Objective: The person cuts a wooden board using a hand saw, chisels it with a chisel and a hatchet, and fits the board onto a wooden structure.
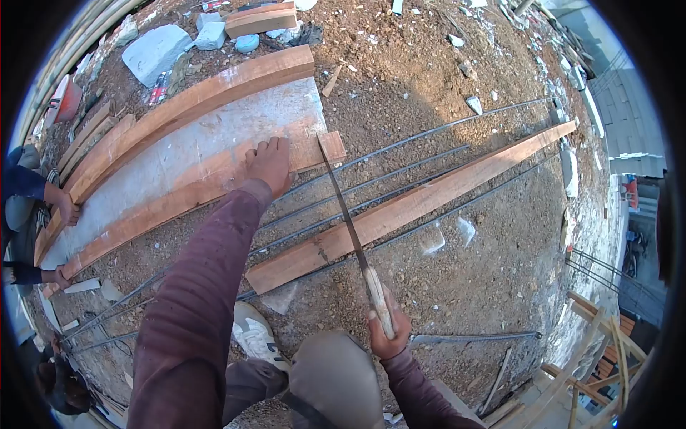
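My right hand (391,325) is closed around the pale, worn handle of a handsaw (349,222). The saw's long thin blade points away from me, and its far end meets a wooden plank (200,186) near the plank's right end. On that plank, just left of the blade, my left hand (271,166) presses down with its fingers bent over the wood. The plank lies along the near edge of a pale board (279,107). At the plank's left end rests another person's hand (56,277), and a second hand (66,209) is on a thicker wooden beam (193,100).
A long timber (400,214) lies diagonally on the dirt among several thin metal rods (429,130). White blocks (156,53) and a short wood piece (261,20) sit at the back left. Wooden framing (607,336) stands at the lower right. My shoe (254,336) is below the long timber.
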A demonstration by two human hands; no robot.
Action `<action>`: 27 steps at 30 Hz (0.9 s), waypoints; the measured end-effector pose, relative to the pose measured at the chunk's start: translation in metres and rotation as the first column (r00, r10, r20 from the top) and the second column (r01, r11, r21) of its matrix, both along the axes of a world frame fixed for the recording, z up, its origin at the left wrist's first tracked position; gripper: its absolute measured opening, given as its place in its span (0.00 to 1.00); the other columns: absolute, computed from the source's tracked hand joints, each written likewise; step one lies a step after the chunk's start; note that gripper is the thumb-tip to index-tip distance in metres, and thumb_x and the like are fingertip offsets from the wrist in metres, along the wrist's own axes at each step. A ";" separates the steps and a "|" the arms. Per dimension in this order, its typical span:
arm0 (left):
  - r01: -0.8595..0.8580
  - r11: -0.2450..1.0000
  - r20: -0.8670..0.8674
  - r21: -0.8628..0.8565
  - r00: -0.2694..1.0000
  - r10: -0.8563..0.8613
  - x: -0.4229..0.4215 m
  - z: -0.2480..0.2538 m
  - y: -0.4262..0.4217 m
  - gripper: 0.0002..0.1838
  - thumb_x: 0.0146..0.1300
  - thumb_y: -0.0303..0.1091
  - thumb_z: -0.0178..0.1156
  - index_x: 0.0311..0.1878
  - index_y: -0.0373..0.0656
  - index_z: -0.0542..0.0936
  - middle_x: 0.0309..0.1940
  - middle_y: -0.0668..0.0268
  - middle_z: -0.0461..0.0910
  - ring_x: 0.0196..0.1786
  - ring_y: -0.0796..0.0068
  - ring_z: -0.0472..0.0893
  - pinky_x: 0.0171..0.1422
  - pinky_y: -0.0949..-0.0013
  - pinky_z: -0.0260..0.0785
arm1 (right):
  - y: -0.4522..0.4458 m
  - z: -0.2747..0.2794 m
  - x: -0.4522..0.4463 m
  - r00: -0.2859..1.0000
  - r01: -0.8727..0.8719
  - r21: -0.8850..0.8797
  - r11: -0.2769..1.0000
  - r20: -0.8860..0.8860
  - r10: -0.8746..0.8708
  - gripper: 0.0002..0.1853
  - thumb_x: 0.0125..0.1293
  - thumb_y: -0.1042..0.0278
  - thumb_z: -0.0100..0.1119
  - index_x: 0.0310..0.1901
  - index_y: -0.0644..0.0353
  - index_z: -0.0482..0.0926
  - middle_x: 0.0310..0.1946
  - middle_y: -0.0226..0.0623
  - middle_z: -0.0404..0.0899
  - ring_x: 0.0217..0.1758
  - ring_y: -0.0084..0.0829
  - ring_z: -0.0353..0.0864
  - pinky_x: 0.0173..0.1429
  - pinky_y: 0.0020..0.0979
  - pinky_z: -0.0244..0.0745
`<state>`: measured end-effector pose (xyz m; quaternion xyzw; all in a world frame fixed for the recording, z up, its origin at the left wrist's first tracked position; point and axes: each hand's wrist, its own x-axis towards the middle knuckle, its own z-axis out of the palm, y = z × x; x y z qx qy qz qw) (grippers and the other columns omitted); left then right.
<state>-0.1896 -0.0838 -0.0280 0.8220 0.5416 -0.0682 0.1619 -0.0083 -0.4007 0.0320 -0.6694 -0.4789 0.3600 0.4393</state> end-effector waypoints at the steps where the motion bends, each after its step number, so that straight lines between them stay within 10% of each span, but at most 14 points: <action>1: -0.001 1.000 0.011 0.015 1.000 0.001 -0.003 0.000 0.002 0.33 0.55 0.37 0.72 0.61 0.42 0.69 0.58 0.58 0.72 0.64 0.54 0.71 0.63 0.49 0.60 | 0.009 -0.007 -0.001 1.000 -0.011 -0.008 1.000 0.002 0.011 0.27 0.68 0.75 0.59 0.68 0.72 0.72 0.60 0.56 0.81 0.60 0.41 0.85 0.61 0.34 0.77; 15: 0.000 0.998 -0.009 -0.058 1.000 -0.001 -0.001 -0.002 0.006 0.39 0.55 0.44 0.74 0.66 0.41 0.66 0.63 0.56 0.71 0.67 0.51 0.69 0.67 0.45 0.59 | 0.027 0.040 -0.004 0.997 0.072 0.010 0.997 -0.010 -0.072 0.26 0.69 0.72 0.63 0.66 0.75 0.73 0.54 0.60 0.83 0.53 0.38 0.87 0.57 0.31 0.78; 27: -0.123 0.971 0.295 -0.205 0.938 0.182 -0.009 -0.003 0.017 0.25 0.75 0.52 0.46 0.64 0.46 0.76 0.64 0.53 0.77 0.68 0.47 0.72 0.77 0.46 0.51 | 0.022 0.015 -0.027 0.997 0.051 0.094 0.994 0.057 -0.056 0.26 0.67 0.72 0.64 0.64 0.76 0.75 0.51 0.58 0.85 0.48 0.37 0.90 0.51 0.30 0.81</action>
